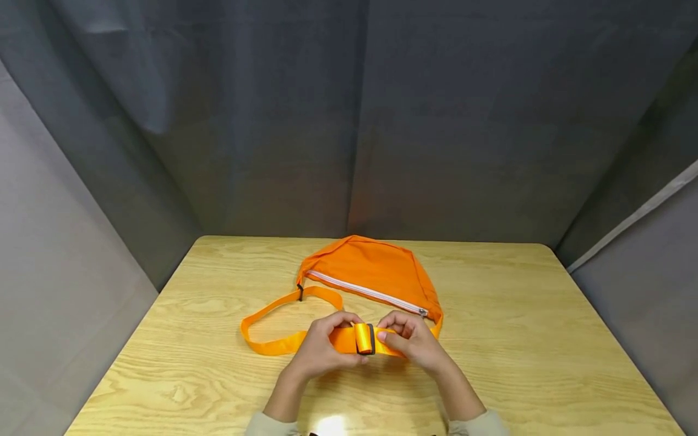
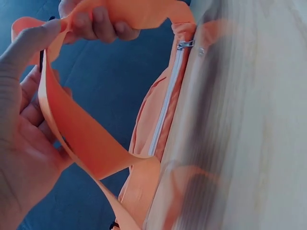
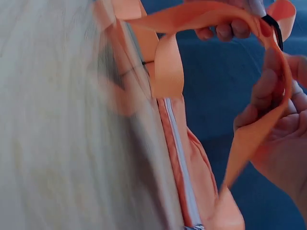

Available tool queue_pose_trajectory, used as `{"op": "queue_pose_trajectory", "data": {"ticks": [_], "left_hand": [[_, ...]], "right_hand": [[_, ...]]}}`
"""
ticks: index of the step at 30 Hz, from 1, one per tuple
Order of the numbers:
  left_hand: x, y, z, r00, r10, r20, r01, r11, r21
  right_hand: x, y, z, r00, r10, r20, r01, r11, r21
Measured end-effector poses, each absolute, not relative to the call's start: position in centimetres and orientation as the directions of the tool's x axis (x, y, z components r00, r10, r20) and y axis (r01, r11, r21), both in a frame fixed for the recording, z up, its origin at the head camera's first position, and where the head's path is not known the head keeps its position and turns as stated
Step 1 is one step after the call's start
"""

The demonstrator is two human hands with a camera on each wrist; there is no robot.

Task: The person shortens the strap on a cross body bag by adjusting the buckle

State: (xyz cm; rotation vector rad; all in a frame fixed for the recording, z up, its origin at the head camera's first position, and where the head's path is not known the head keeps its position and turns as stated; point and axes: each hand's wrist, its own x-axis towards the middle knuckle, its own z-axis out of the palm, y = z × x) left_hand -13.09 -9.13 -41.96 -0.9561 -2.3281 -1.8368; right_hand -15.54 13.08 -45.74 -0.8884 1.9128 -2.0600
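An orange waist bag [image 1: 371,266] with a white zipper [image 1: 365,287] lies on the table, its orange strap [image 1: 275,346] looping out to the left. Raised in front of the bag is the strap's black slide buckle [image 1: 372,339], with a fold of webbing standing up through it. My left hand [image 1: 322,348] grips the strap at the buckle's left side, thumb along the lower edge and fingers behind. On the buckle's other side, my right hand [image 1: 417,344] pinches the strap between thumb and curled fingers. The right wrist view shows the strap [image 3: 254,139] passing across the right hand's fingers.
A light wood-grain table [image 1: 518,339] carries the bag near its back edge. Dark grey curtains [image 1: 463,121] hang behind it, with paler grey panels [image 1: 54,242] at the sides. A second small black buckle [image 1: 300,292] sits at the bag's left corner.
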Motion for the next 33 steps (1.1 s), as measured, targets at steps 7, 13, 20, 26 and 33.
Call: {"op": "queue_pose_trajectory", "data": {"ticks": [7,13,20,26,33], "left_hand": [[-13.2,-9.7,-41.8,-0.82,0.423,0.385,0.477,0.136,0.868],[-13.3,-10.0,-41.7,-0.825,0.445,0.348,0.442,0.124,0.888],[-13.3,-9.5,-42.1,-0.815,0.456,0.356,0.453,0.121,0.883],[-14.3,-9.1,-44.7,-0.796,0.475,0.375,0.471,0.098,0.877],[-13.9,-8.8,-43.7,-0.809,0.464,0.36,0.479,0.168,0.861]], "right_hand": [[-15.5,14.0,-42.8,-0.753,-0.567,0.334,-0.446,0.067,-0.893],[-16.0,14.7,-43.5,-0.727,-0.594,0.344,-0.449,0.033,-0.893],[-16.3,15.1,-46.6,-0.761,-0.566,0.318,-0.321,-0.097,-0.942],[-16.0,14.3,-46.8,-0.78,-0.534,0.327,-0.288,-0.159,-0.944],[-15.6,13.5,-46.6,-0.795,-0.525,0.305,-0.236,-0.197,-0.952]]}}
